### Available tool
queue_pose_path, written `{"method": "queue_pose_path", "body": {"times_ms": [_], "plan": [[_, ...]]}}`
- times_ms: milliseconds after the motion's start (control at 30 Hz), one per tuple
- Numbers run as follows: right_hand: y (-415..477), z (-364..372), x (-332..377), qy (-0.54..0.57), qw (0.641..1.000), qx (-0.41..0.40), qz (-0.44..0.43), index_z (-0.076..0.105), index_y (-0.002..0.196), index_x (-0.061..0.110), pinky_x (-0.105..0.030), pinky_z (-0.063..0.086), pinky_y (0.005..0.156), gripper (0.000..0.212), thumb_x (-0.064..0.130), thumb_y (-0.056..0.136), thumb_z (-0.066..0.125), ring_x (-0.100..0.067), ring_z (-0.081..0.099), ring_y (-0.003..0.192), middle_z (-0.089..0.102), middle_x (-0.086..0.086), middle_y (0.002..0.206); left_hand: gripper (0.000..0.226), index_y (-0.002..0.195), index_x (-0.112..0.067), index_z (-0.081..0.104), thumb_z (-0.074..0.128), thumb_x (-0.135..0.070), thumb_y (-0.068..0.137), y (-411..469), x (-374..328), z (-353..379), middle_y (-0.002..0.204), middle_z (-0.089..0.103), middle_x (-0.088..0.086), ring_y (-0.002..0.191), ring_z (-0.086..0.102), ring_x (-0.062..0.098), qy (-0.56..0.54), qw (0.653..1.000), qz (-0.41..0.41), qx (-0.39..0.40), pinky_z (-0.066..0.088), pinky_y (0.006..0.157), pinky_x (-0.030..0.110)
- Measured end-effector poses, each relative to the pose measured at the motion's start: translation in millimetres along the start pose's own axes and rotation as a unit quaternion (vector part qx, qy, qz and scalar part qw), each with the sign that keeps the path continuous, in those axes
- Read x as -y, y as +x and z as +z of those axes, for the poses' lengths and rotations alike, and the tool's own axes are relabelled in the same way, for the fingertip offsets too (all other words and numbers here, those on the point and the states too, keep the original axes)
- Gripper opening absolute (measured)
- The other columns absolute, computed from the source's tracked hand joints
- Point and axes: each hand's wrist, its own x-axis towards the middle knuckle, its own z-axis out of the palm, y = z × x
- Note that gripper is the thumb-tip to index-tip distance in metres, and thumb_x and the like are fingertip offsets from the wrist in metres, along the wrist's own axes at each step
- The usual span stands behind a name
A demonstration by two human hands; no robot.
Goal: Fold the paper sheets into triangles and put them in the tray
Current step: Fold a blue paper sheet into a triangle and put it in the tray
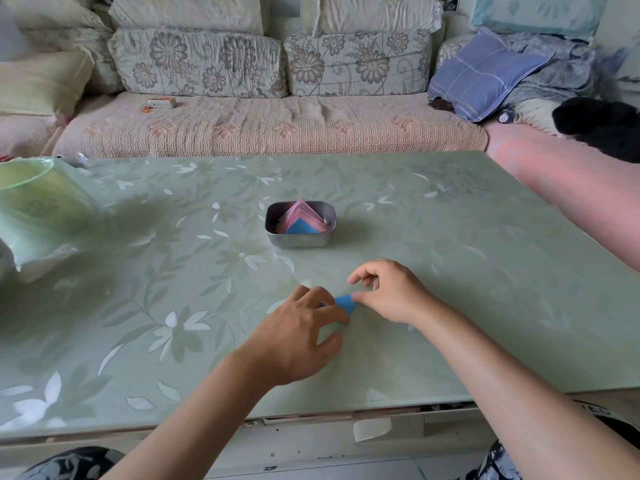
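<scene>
On the near middle of the green floral table [467,278], I see the blue paper [346,303] lying flat between both hands, mostly hidden beneath them. The left hand [304,329] lies over its left part, fingers spread and fairly straight, pressing it down. The right hand [389,292] pinches the paper's right edge between thumb and a curled finger, its other fingers lifted. Farther back, well apart from the hands, the metal tray [300,241] holds pink triangles [306,213] leaning upright with a blue triangle [301,226] in front. A green plastic bag [41,216] sits at far left.
</scene>
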Motion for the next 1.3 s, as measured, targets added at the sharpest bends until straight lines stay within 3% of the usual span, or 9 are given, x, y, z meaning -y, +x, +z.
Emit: {"method": "queue_pose_path", "body": {"times_ms": [267, 433, 600, 800, 867, 1000, 1133, 1300], "plan": [[-2.2, -1.1, 1.9, 0.004, 1.0, 0.004, 0.002, 0.07, 0.089, 0.037, -0.011, 0.035, 0.064, 0.02, 0.023, 0.077, 0.08, 0.002, 0.05, 0.068, 0.055, 0.013, 0.086, 0.028, 0.117, -0.036, 0.067, 0.054, -0.04, 0.092, -10.1, 1.0, -3.2, 0.127, 0.052, -0.011, 0.113, 0.048, 0.014, -0.013, 1.0, 0.003, 0.006, 0.041, 0.097, 0.027], [1.2, -6.6, 2.4, 0.016, 1.0, -0.016, 0.018, 0.07, 0.082, 0.034, -0.003, 0.039, 0.059, 0.025, 0.01, 0.084, 0.066, 0.005, 0.053, 0.058, 0.066, 0.01, 0.079, 0.039, 0.11, -0.039, 0.067, 0.043, -0.061, 0.088, -6.1, -0.3, -5.4, 0.125, 0.052, -0.016, 0.113, 0.047, 0.011, -0.01, 1.0, -0.017, 0.017, 0.044, 0.095, 0.031], [1.0, -4.8, 3.1, -0.001, 1.0, -0.025, 0.018, 0.073, 0.084, 0.032, -0.003, 0.038, 0.059, 0.029, 0.008, 0.086, 0.058, 0.007, 0.054, 0.061, 0.064, 0.014, 0.075, 0.024, 0.101, -0.032, 0.061, 0.06, -0.053, 0.089, 8.9, 0.0, 1.5, 0.107, 0.052, -0.015, 0.1, 0.043, 0.01, 0.009, 0.999, -0.037, -0.022, 0.047, 0.086, 0.035], [-1.8, -7.5, 2.8, -0.049, 0.998, 0.019, -0.046, 0.075, 0.098, 0.032, -0.003, 0.034, 0.066, 0.014, 0.024, 0.087, 0.071, 0.006, 0.052, 0.075, 0.055, 0.013, 0.091, 0.035, 0.112, -0.027, 0.057, 0.07, -0.043, 0.084, 25.7, 3.9, 7.0, 0.11, 0.053, -0.01, 0.1, 0.042, 0.012, -0.014, 0.997, -0.07, -0.033, 0.04, 0.085, 0.025], [-3.6, -8.0, 1.2, -0.068, 0.995, 0.038, -0.061, 0.074, 0.103, 0.032, -0.005, 0.032, 0.068, 0.02, 0.03, 0.083, 0.076, 0.007, 0.049, 0.075, 0.052, 0.013, 0.096, 0.037, 0.113, -0.028, 0.056, 0.071, -0.042, 0.082, 28.5, 3.9, 6.4, 0.11, 0.057, -0.01, 0.101, 0.044, 0.014, -0.004, 0.997, -0.071, -0.036, 0.04, 0.086, 0.026], [-5.7, -9.0, 5.3, -0.068, 0.995, 0.048, -0.055, 0.072, 0.091, 0.038, -0.015, 0.037, 0.07, 0.014, 0.034, 0.08, 0.078, 0.002, 0.05, 0.076, 0.051, 0.011, 0.1, 0.041, 0.113, -0.03, 0.056, 0.074, -0.04, 0.078, 32.1, 3.4, 4.1, 0.109, 0.06, -0.011, 0.097, 0.046, 0.015, -0.009, 0.996, -0.081, -0.039, 0.036, 0.082, 0.022], [-4.6, -11.7, 11.4, -0.039, 0.998, 0.053, -0.025, 0.062, 0.075, 0.038, -0.019, 0.036, 0.064, 0.017, 0.032, 0.08, 0.077, 0.003, 0.053, 0.07, 0.057, 0.017, 0.086, 0.042, 0.114, -0.028, 0.056, 0.076, -0.032, 0.077, 32.6, 2.8, 2.0, 0.11, 0.056, -0.008, 0.098, 0.05, 0.018, -0.036, 0.996, -0.073, -0.036, 0.04, 0.085, 0.024], [-1.4, -11.8, 17.7, 0.069, 0.995, 0.076, 0.01, 0.066, 0.085, 0.027, -0.023, 0.042, 0.063, 0.011, 0.02, 0.085, 0.075, -0.005, 0.053, 0.061, 0.064, 0.011, 0.071, 0.057, 0.123, -0.033, 0.055, 0.08, -0.04, 0.071, 27.8, 7.6, -0.4, 0.121, 0.048, -0.01, 0.11, 0.047, 0.016, -0.012, 0.998, -0.035, -0.048, 0.042, 0.092, 0.029]]}}
